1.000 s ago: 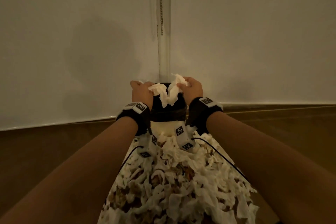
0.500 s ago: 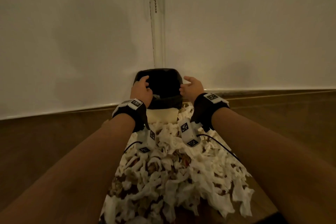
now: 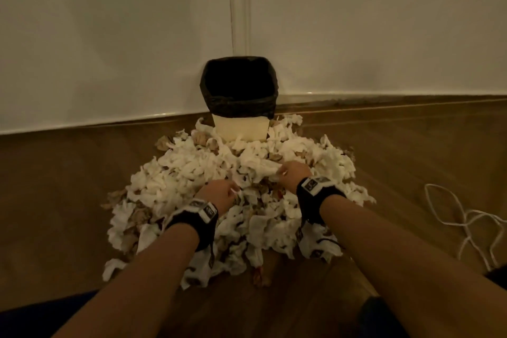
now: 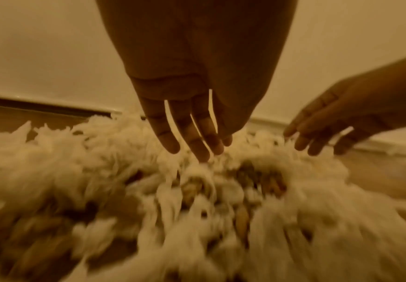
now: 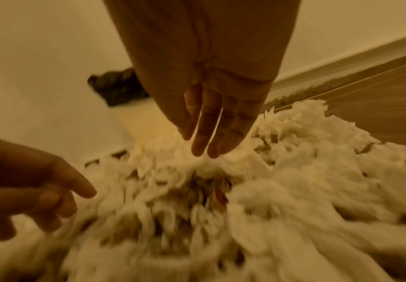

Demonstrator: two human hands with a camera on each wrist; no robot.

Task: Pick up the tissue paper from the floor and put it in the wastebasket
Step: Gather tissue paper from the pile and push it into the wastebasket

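Observation:
A big heap of white and brownish tissue paper (image 3: pixel 197 173) (image 4: pixel 100 171) (image 5: pixel 293 171) lies on the wooden floor in front of a cream wastebasket (image 3: pixel 240 126) lined with a black bag, standing in the corner. My left hand (image 3: pixel 219 193) (image 4: pixel 197 141) reaches down into the middle of the heap, fingers straight and slightly spread, tips touching the paper. My right hand (image 3: pixel 292 174) (image 5: pixel 209 141) is a little farther forward and to the right, fingers straight and together, tips on the tissue. Neither hand holds anything. Part of the black bag (image 5: pixel 117 85) shows behind the right hand.
White walls meet in the corner behind the basket, with a pipe (image 3: pixel 241 3) running up it. A white cord (image 3: pixel 466 222) lies looped on the floor at the right. Bare wooden floor (image 3: pixel 55 186) stretches left of the heap.
Both hands held tissue over the wastebasket, dropped it in, then drew back and down to the heap. The view has pulled away from the basket.

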